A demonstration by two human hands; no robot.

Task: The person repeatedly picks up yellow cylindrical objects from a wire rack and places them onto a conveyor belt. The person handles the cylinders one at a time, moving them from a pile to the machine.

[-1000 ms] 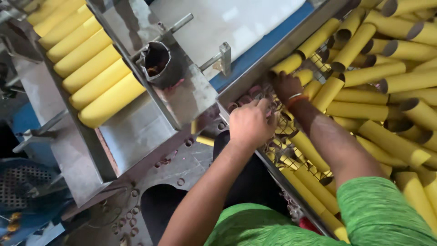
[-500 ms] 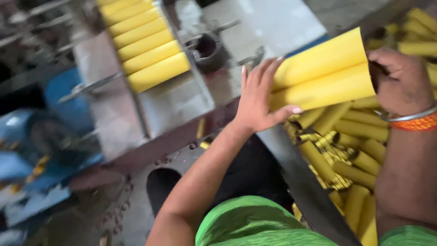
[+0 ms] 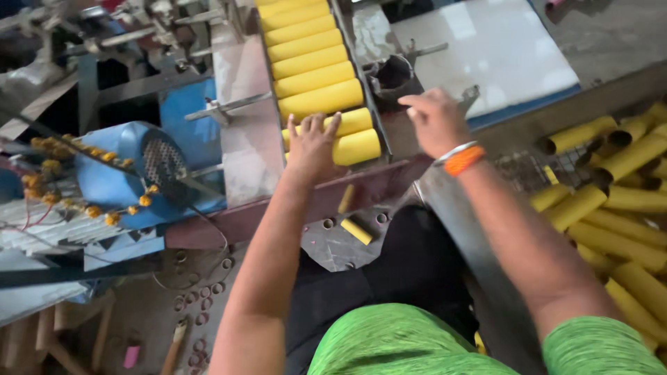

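A row of yellow cardboard tubes [image 3: 313,69] lies side by side in a metal feed chute [image 3: 240,104]. My left hand [image 3: 310,146] rests flat on the two nearest tubes [image 3: 358,139] at the chute's lower end, fingers spread. My right hand [image 3: 436,119], with an orange bangle at the wrist, hovers to the right of those tubes near a dark round machine part [image 3: 393,73]; its fingers are loosely curled and hold nothing.
A bin of loose yellow tubes [image 3: 618,208] sits at the right behind a metal rail [image 3: 451,215]. A blue motor [image 3: 132,170] with yellow flowers stands at the left. A white panel [image 3: 493,48] lies at the top right. One short yellow piece [image 3: 356,231] lies below the chute.
Both hands carried two yellow tubes from the bin on the right over to the chute and set them at its lower end. My right hand has let go.
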